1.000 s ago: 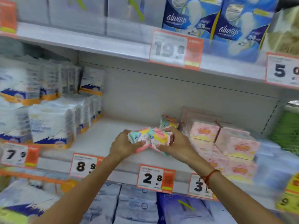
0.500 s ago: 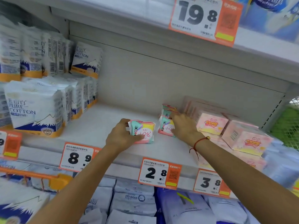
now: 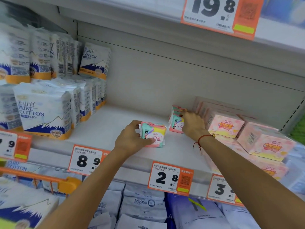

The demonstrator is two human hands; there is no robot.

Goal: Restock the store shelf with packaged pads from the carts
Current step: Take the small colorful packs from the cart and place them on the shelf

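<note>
My left hand (image 3: 132, 139) grips a small pastel Kotex pad pack (image 3: 154, 134) that stands on the white shelf (image 3: 107, 126), a little behind the 2.8 price tag. My right hand (image 3: 193, 125), with a red string at the wrist, holds a second Kotex pack (image 3: 176, 125) further back and to the right. Behind that one stands another like pack (image 3: 177, 109), next to the pink boxes. The fingertips of my right hand are partly hidden behind the pack.
Pink boxed pads (image 3: 226, 124) are stacked at the right of the shelf. White Pure Cotton packs (image 3: 44, 111) fill the left. An orange cart handle (image 3: 41, 177) shows at the lower left. Blue-white packs (image 3: 143, 205) sit on the shelf below. Bare shelf lies between the stacks.
Both hands moved from holding the packs together in front of the shelf to setting them apart on it. The right pack went back beside the pink boxes. The camera moved closer.
</note>
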